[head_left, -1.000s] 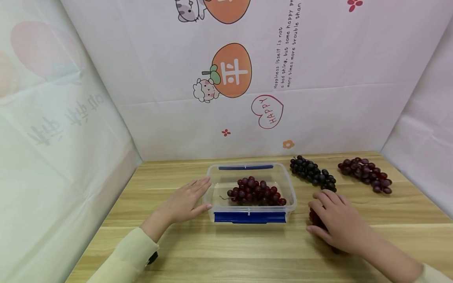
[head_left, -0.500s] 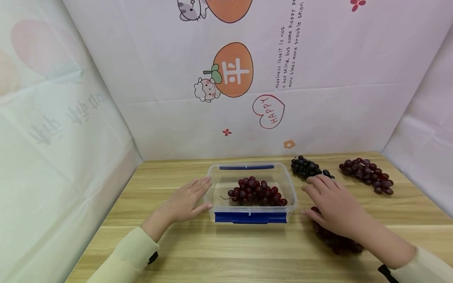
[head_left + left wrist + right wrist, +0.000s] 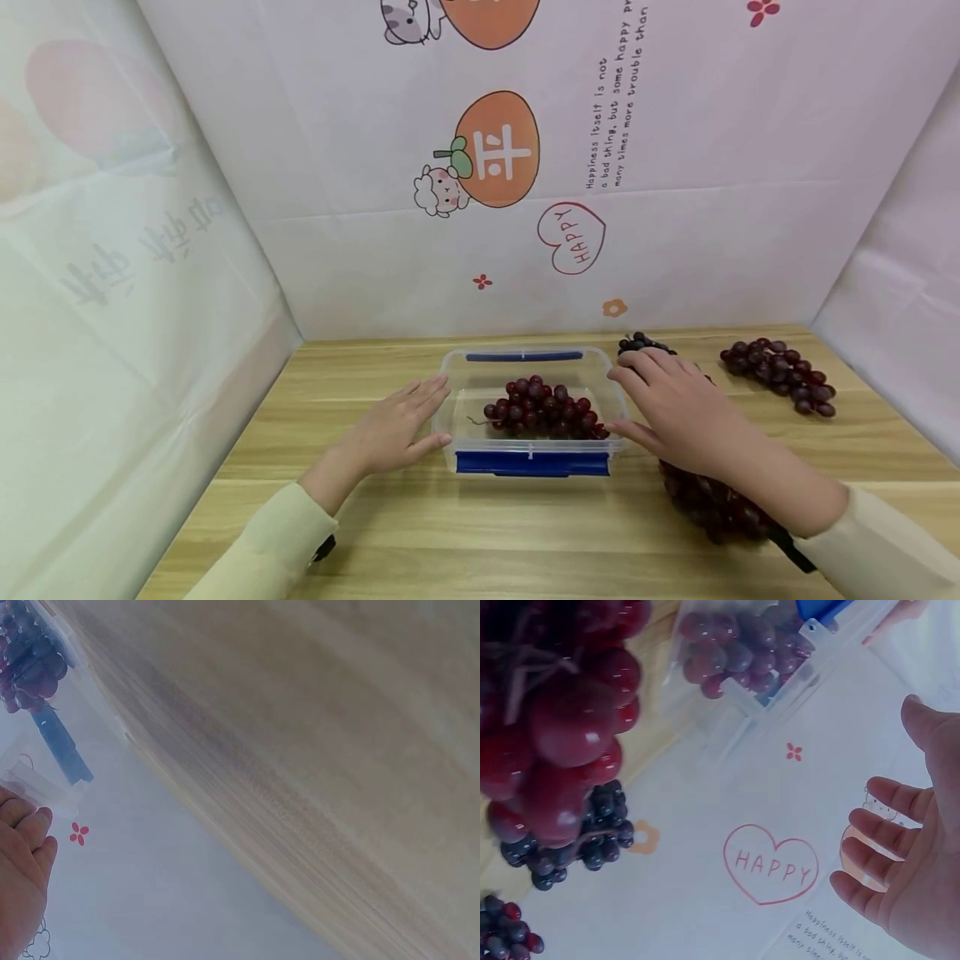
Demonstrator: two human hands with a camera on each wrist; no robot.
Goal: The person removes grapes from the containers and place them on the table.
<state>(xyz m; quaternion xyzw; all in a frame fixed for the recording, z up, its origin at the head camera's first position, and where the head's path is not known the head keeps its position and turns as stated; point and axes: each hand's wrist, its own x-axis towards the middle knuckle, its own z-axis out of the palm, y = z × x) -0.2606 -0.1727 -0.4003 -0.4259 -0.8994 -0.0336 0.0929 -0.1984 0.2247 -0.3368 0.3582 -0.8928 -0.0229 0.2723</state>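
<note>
A clear plastic food container (image 3: 491,447) with blue latches stands open on the table, a bunch of dark red grapes (image 3: 547,408) lying inside. My left hand (image 3: 393,423) rests against its left wall, fingers extended. At the container's right rim is my right hand (image 3: 686,417), its fingers lightly bent and spread; whether it touches the rim cannot be told. In the right wrist view that hand (image 3: 907,859) has an empty palm. Another bunch of red grapes (image 3: 708,508) lies on the table under the right forearm, partly hidden by it.
Black grapes (image 3: 639,341) lie behind the right hand, mostly covered by it. Farther right is one more bunch of dark red grapes (image 3: 780,375). A white printed cloth (image 3: 390,275) hangs behind the wooden table (image 3: 450,533), with cloth on both sides too.
The right hand has come off the near red bunch and moved left and away from me to the container's right side. That bunch stays on the table. The left hand keeps its place.
</note>
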